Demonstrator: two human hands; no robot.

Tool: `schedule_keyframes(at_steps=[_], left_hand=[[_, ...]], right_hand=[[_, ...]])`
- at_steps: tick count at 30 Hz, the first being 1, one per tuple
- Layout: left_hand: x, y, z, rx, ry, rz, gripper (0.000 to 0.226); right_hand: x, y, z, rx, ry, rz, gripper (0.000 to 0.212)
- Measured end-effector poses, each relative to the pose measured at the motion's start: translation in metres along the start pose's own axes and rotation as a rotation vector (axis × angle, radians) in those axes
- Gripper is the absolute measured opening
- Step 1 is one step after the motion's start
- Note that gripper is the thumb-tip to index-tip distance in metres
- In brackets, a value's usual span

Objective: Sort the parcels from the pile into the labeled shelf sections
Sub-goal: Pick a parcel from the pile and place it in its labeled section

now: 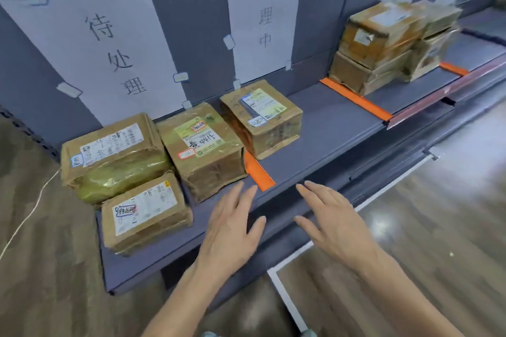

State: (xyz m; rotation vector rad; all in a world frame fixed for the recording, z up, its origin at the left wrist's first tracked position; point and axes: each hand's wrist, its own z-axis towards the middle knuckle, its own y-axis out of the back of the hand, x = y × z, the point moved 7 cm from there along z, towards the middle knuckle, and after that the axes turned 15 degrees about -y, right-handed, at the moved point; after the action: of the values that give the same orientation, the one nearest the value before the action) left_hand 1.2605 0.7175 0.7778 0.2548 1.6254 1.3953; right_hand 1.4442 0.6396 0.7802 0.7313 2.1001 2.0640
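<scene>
I see all the fingers straight and spread, holding nothing. My left hand (232, 230) and right hand (334, 230) hover side by side at lower centre, over the front lip of the grey metal shelf (328, 128). Just beyond the left fingertips sits the tape-wrapped brown cardboard parcel with a yellow-green label (202, 145), its right edge at the orange tape strip (257, 169) dividing the sections. Right of that strip, mid-frame, a squarer brown cardboard parcel (262, 117) stands alone. Two more taped parcels lie at lower left, and a blurred stack of brown boxes (383, 44) sits at upper right. I judge these boxes stiff but dented at the corners and slick where the tape is glossy. I'd take one with both palms on opposite side faces.
</scene>
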Motion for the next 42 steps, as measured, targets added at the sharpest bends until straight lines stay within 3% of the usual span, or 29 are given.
schedule_keyframes(at_steps=[19, 31, 42], left_hand=[[-0.219, -0.169, 0.206, 0.354, -0.52, 0.11, 0.069], [-0.283, -0.225, 0.409, 0.379, -0.661, 0.072, 0.071], [-0.343, -0.275, 0.527, 0.43, -0.719, 0.12, 0.073]], right_hand=[[-0.306, 0.062, -0.048, -0.067, -0.579, -0.011, 0.066], [-0.448, 0.096, 0.053, -0.071, -0.813, -0.046, 0.071], [-0.547, 0.138, 0.133, -0.104, -0.839, -0.004, 0.068]])
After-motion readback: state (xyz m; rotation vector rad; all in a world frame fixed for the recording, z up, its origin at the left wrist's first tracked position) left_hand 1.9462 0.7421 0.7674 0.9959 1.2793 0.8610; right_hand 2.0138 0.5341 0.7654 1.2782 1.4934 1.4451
